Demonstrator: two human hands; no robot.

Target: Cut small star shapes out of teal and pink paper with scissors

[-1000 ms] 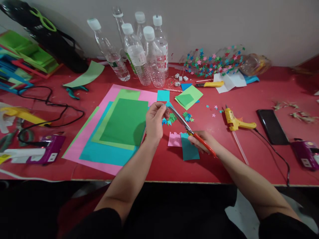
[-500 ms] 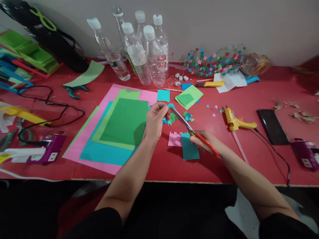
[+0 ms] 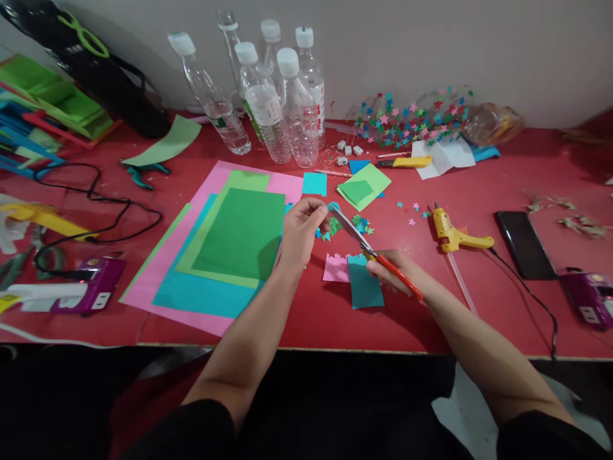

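Note:
My right hand (image 3: 390, 268) is closed around the red handles of a pair of scissors (image 3: 352, 229), whose blades point up and left. Pinched in the fingers of my left hand (image 3: 304, 230) is a small blue piece of paper (image 3: 334, 207), at the blade tips; most of it is hidden by the fingers and blades. Under the scissors lies a pile of small green and blue paper stars (image 3: 361, 223). A pink paper piece (image 3: 336, 268) with a notched edge and a teal paper piece (image 3: 366, 287) lie just below, near my right hand.
Large coloured sheets (image 3: 239, 236) lie stacked at left. Clear plastic bottles (image 3: 265, 115) stand at the back, beside a bottle filled with paper stars (image 3: 412, 121). To the right are a yellow glue gun (image 3: 453, 233) with its cord, and a phone (image 3: 525, 245). A yellow cutter (image 3: 407, 162) lies behind.
Both hands and the scissors have shifted very slightly. The blades still meet the blue paper piece, and the other things stay in place.

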